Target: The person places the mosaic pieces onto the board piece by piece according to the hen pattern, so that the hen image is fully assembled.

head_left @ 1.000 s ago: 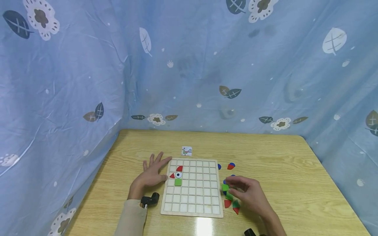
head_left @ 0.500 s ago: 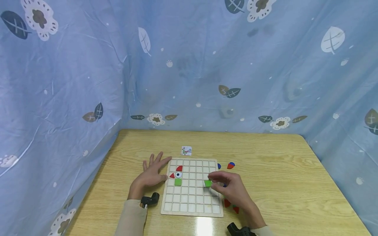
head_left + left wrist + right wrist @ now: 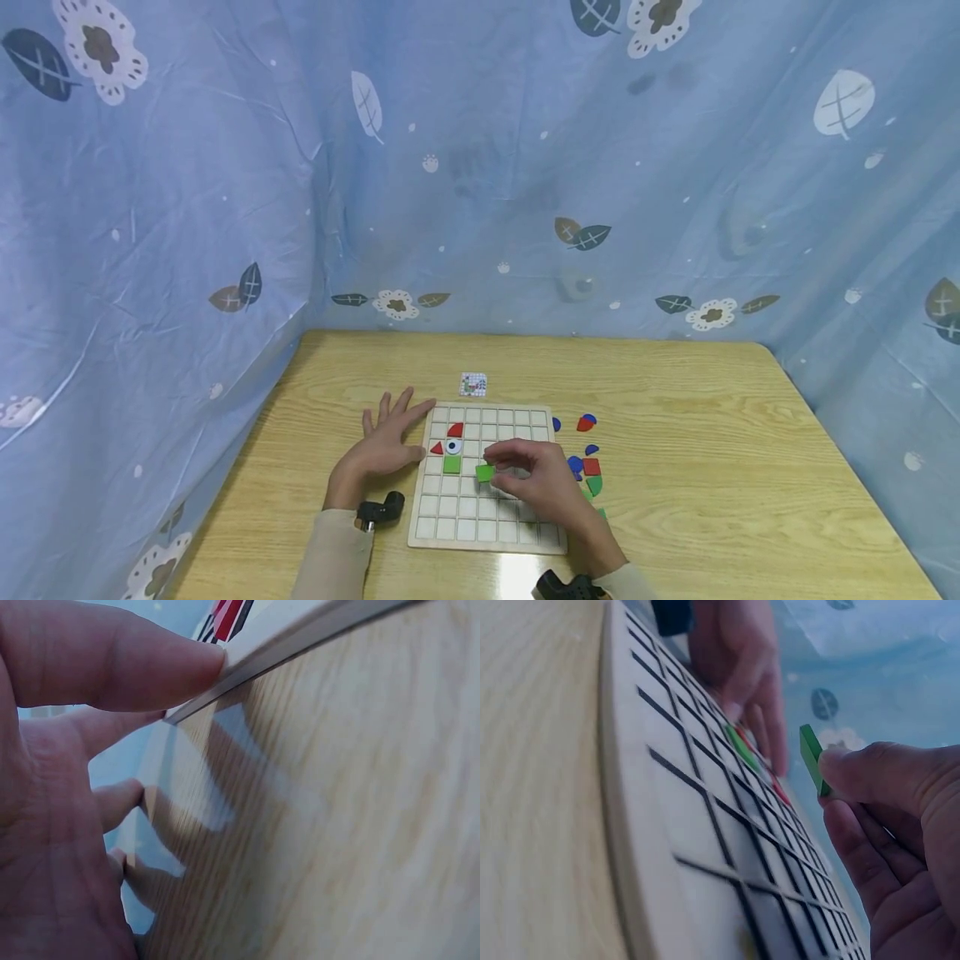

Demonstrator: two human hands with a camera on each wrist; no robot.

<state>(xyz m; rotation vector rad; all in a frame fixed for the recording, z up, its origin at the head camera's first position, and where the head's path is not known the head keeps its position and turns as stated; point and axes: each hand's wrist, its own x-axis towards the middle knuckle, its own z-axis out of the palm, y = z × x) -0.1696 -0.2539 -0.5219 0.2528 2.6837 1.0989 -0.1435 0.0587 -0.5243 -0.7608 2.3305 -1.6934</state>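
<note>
A wooden grid board (image 3: 467, 530) lies on the table, holding a red quarter-round tile (image 3: 455, 430), a red triangle tile (image 3: 437, 449), a round eye tile (image 3: 453, 447) and a green square tile (image 3: 452, 465) in its left columns. My right hand (image 3: 536, 479) pinches another green square tile (image 3: 811, 760) between thumb and fingers, above the middle of the board. In the left wrist view, my left hand (image 3: 60, 802) has its thumb against the board's edge. Seen from the head, its fingers (image 3: 402, 410) are spread, the index reaching the board's upper left corner.
Beside the board's right edge lie loose pieces: a red square tile (image 3: 592, 467), a green quarter-round tile (image 3: 595, 486), blue pieces (image 3: 575, 464) and others partly hidden by the right arm. A small pattern card (image 3: 473, 384) lies behind the board. Blue curtain (image 3: 480, 167) surrounds the table.
My right hand has moved left from the loose pieces to above the board's middle, carrying a green square tile. My left hand has stayed at the board's left edge.
</note>
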